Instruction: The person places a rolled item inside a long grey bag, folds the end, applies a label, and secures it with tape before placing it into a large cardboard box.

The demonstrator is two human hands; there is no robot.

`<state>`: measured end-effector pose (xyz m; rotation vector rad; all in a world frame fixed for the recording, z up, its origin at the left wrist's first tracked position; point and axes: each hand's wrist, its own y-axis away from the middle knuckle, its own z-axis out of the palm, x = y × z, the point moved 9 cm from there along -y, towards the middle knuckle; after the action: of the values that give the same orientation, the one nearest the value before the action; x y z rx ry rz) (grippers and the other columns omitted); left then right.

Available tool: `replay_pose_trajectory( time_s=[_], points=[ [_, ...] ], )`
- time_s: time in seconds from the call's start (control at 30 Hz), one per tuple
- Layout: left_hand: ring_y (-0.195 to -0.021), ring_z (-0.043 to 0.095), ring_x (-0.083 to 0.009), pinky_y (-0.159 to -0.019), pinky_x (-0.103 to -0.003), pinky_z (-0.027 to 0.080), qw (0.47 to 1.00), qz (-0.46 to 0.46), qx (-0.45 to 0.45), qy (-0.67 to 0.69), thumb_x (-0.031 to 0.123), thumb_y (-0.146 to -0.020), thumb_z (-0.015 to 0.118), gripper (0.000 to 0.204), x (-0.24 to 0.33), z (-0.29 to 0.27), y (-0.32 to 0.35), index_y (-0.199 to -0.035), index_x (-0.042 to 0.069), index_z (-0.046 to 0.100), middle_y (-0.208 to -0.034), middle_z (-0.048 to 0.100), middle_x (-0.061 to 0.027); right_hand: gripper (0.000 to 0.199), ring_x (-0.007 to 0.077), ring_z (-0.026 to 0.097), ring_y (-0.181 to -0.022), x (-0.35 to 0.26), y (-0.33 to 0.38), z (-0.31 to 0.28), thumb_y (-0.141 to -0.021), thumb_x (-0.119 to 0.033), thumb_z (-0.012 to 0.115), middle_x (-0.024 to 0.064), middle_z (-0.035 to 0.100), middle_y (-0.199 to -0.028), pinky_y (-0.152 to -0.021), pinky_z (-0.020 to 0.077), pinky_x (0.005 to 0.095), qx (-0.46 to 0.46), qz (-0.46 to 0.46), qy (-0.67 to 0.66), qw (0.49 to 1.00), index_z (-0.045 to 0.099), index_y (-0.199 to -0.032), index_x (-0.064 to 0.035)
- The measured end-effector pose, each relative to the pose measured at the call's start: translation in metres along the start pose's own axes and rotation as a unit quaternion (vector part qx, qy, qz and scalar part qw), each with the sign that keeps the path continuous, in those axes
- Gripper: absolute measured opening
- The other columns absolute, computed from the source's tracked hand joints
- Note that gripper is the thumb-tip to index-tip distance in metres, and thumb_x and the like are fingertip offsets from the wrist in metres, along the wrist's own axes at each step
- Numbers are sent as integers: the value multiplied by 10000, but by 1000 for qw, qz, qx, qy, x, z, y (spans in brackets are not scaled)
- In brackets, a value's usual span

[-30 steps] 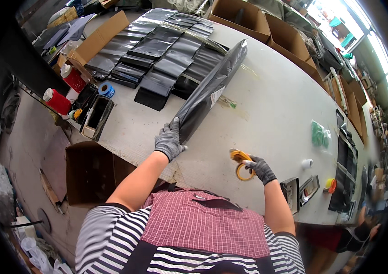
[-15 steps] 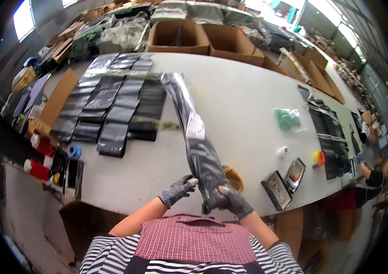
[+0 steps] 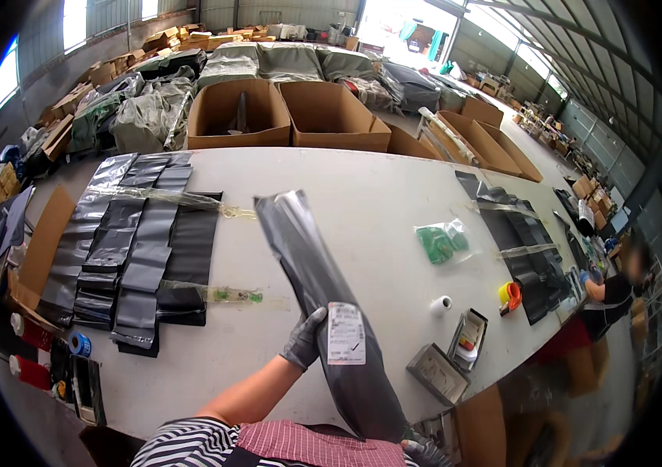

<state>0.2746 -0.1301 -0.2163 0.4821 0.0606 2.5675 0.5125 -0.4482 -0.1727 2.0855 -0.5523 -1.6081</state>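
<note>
A long black plastic-wrapped package [image 3: 311,268] with a white label slants across the front of the table, its far end raised away from me. My left hand [image 3: 303,340], in a grey glove, is closed around its left edge beside the label. At the package's lower end, low in the view, is my right hand [image 3: 424,449], also gloved. It grips the package there, though its fingers are partly hidden.
Overlapping black plastic bags [image 3: 132,249] lie taped down at the left; more black bags [image 3: 518,241] lie at the right. A green packet [image 3: 441,241], small trays [image 3: 438,373] and a tape dispenser [image 3: 509,296] are nearby. Open cardboard boxes [image 3: 335,138] stand behind the table [image 3: 268,167]. A co-worker [image 3: 615,292] stands right.
The view has tilted up. My left hand has taken hold of the package's left edge. The package has turned, bringing its label toward me, and its lower end has moved right with my right hand.
</note>
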Motion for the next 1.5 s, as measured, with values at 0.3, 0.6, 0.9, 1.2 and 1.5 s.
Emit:
replay_pose_trajectory(
  time_s=[0.3, 0.6, 0.9, 1.2, 1.5],
  points=[
    [-1249, 497, -157, -1023, -406, 381, 907, 310, 27, -282, 288, -918, 678, 658, 275, 236, -155, -1480, 141, 369, -1343, 535, -31, 504, 298, 653, -986, -416, -234, -2, -1010, -434, 472, 189, 636, -1106, -893, 552, 373, -170, -287, -539, 773, 461, -1316, -33],
    [-1072, 637, -196, -973, -328, 486, 827, 179, 84, -526, 192, -949, 607, 411, 207, 47, 81, -1278, -51, 563, -1132, 672, -122, 488, 221, 680, -892, -372, -241, 105, -926, -152, 661, 146, 668, -1103, -808, 567, 369, -177, -308, -321, 878, 490, -1364, -19],
    [-888, 679, -181, -813, -294, 542, 796, 196, 400, -410, 42, -927, 587, 240, 112, -226, 352, -1156, -1, 641, -964, 712, -99, 201, 115, 605, -550, -8, -193, 30, -948, -121, 570, 94, 684, -792, -492, 498, 255, 68, -18, -164, 984, 634, -1105, -12],
    [-1211, 529, -361, -1058, -429, 402, 491, 181, 164, -836, 180, -880, 619, 379, 55, -91, 190, -1237, 53, 613, -1247, 609, -197, 270, 382, 640, -815, 51, -138, -59, -863, -284, 619, 186, 669, -844, -748, 513, 483, 341, -201, 266, 879, 651, -1005, -56],
    [-1417, 290, -371, -1180, -528, 151, 286, 104, 117, -945, 215, -870, 541, 557, -24, -91, 162, -1389, 36, 446, -1459, 411, -202, 446, 329, 501, -1156, 59, -106, -29, -804, -246, 604, 132, 562, -1259, -1014, 362, 503, 415, -234, 366, 799, 578, -1218, -80]
  ],
)
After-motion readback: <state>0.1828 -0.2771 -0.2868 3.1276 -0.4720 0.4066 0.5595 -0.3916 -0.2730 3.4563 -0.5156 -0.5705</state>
